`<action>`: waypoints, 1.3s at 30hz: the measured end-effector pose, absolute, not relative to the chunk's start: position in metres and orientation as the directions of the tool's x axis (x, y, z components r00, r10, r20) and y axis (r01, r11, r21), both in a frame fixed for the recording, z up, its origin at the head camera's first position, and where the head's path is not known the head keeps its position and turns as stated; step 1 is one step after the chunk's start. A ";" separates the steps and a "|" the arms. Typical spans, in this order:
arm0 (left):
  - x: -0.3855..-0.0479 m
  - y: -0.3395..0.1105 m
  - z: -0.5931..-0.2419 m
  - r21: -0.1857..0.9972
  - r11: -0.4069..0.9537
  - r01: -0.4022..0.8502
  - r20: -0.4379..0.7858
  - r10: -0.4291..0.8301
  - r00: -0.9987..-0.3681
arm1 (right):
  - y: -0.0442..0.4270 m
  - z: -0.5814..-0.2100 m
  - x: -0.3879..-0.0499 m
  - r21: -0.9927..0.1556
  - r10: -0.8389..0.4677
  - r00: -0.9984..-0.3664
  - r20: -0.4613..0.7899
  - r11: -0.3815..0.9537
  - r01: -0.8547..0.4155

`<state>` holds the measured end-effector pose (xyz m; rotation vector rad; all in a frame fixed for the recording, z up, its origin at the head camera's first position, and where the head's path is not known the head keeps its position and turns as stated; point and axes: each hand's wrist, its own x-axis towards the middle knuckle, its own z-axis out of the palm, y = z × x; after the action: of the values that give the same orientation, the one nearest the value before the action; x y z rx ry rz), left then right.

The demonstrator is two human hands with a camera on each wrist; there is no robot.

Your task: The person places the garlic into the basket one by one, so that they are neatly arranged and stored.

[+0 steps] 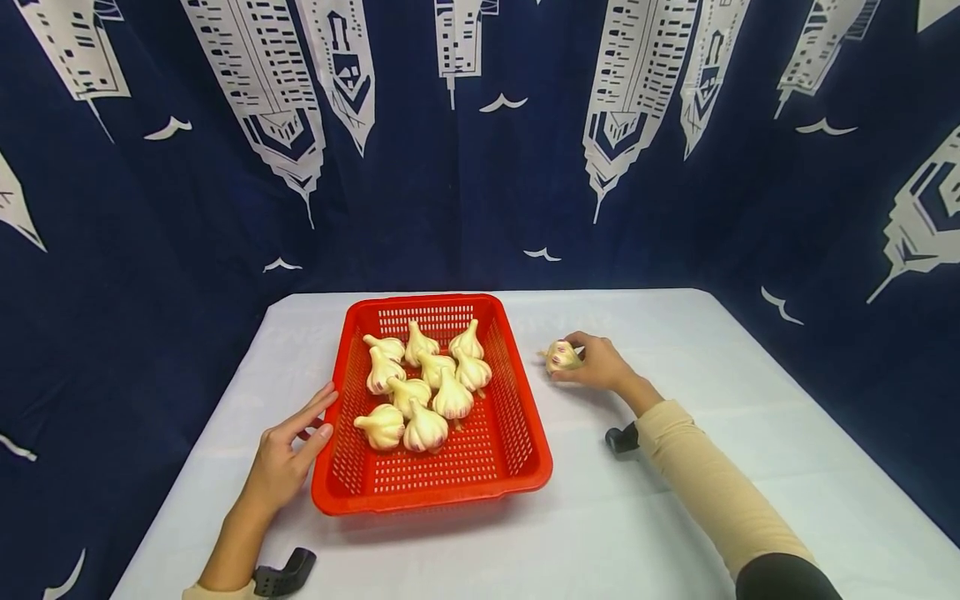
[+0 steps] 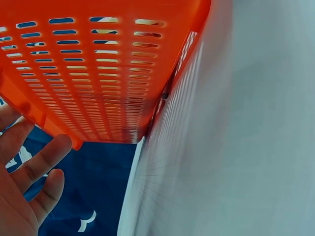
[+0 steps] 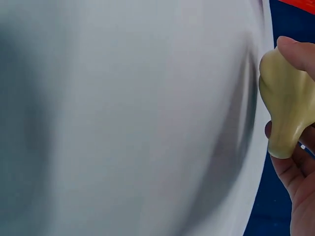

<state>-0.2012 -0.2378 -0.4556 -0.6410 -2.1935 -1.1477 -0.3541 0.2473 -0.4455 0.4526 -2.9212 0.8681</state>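
Observation:
A red plastic basket (image 1: 442,492) with slotted walls stands on the white table and holds several pale garlic bulbs (image 1: 453,396), bunched toward its left and far side. At its left rim rests my left hand (image 1: 281,462), its fingers extended and spread; the left wrist view shows this hand (image 2: 29,172) beside the basket's outer wall (image 2: 98,73). To the right of the basket, my right hand (image 1: 596,362) pinches one garlic bulb (image 1: 561,357) between thumb and fingers. That bulb (image 3: 288,93) appears just above the table in the right wrist view, with the right hand (image 3: 302,191) around it.
The white table (image 1: 637,517) has rounded far corners. Behind and beside it hangs a dark blue curtain (image 1: 450,192) with white building prints. Dark wrist devices (image 1: 285,573) are strapped on both wrists.

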 end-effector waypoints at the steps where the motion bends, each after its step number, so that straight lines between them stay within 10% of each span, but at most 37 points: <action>1: -0.201 -0.238 -0.455 0.568 0.517 0.641 0.679 0.146 -0.720 | 0.248 -0.444 -0.354 -0.524 -0.260 -0.955 0.144 0.798 -0.297; 39: -0.203 -0.238 -0.457 0.569 0.528 0.631 0.676 0.137 -0.724 | 0.234 -0.389 -0.326 -0.388 -0.401 -0.816 0.416 0.733 -0.559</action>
<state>-0.2029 -0.2383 -0.4569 -0.6218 -2.2008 -1.1384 -0.3260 0.2340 -0.3888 0.7497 -2.6315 0.7323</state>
